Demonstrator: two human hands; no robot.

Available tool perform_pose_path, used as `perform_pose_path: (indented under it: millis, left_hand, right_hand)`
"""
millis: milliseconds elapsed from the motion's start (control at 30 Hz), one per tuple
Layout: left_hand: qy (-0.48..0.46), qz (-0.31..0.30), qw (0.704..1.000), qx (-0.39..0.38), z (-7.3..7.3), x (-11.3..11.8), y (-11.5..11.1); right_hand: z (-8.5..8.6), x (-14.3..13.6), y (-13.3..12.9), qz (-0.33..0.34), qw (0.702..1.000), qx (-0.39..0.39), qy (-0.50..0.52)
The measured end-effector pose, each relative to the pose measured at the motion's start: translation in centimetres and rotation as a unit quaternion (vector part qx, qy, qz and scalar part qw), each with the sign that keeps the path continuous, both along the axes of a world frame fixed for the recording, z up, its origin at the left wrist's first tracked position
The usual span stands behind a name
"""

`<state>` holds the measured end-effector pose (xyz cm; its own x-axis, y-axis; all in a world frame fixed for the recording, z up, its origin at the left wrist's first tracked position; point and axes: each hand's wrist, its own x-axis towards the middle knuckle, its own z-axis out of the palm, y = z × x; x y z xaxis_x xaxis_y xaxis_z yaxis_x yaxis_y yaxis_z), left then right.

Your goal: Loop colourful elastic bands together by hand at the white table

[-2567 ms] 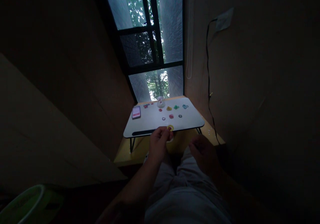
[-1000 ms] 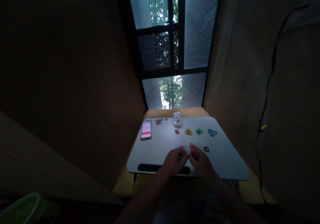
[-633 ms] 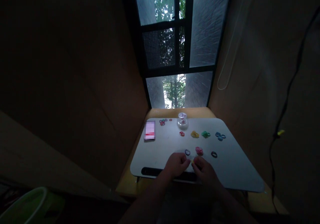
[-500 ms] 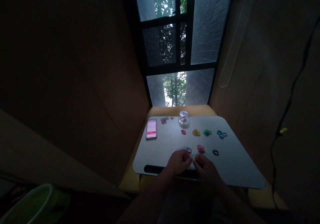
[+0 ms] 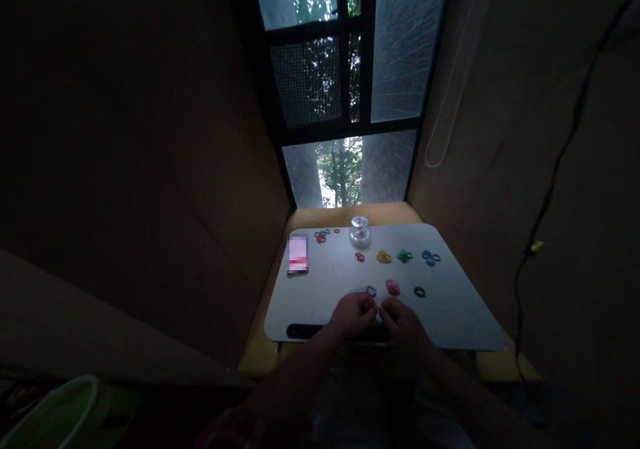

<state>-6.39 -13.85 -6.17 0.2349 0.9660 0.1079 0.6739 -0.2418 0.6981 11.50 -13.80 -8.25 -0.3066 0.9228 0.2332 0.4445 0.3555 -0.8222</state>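
Observation:
My left hand (image 5: 353,315) and my right hand (image 5: 403,319) meet over the near edge of a white lap table (image 5: 320,289). Fingertips of both are pinched on a small yellow hair tie (image 5: 379,307), mostly hidden by the fingers. Just beyond them lie a purple hair tie (image 5: 371,291), a pink bunch of hair ties (image 5: 393,287) and a dark hair tie (image 5: 419,291). Farther back are small groups of red hair ties (image 5: 359,257), yellow hair ties (image 5: 384,256), green hair ties (image 5: 404,255) and blue hair ties (image 5: 430,257).
A phone (image 5: 298,254) lies at the table's left side, near mixed-colour hair ties (image 5: 321,237). A clear round container (image 5: 360,237) stands at the back edge. Before me rises a window (image 5: 345,129); a dark cable (image 5: 545,202) hangs at right, and a green basket (image 5: 65,412) sits lower left.
The view has turned slightly, so the table and its contents appear shifted left and up. Both hands stay together, pinching the yellow hair tie.

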Motion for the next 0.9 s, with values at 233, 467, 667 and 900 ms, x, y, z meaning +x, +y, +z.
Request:
perform_pose_path:
  millis: [233, 467, 667, 900]
  left_hand:
    - [-0.012, -0.011, 1.0, -0.019, -0.1, -0.3, 0.4]
    - [-0.009, -0.012, 1.0, -0.019, -0.2, -0.3, 0.5]
    - [-0.004, -0.01, 1.0, -0.024, -0.2, -0.3, 0.4]
    - [-0.005, -0.004, 1.0, -0.03, -0.1, -0.2, 0.4]
  right_hand:
    - [2.2, 0.5, 2.3, -0.086, 0.995, 0.006, -0.042]
    - [5.6, 2.3, 10.8, -0.144, 0.975, -0.061, -0.157]
    - [6.9, 0.4, 15.5, -0.142, 0.957, -0.109, -0.227]
    - [6.7, -0.2, 16.7, -0.142, 0.934, -0.147, -0.294]
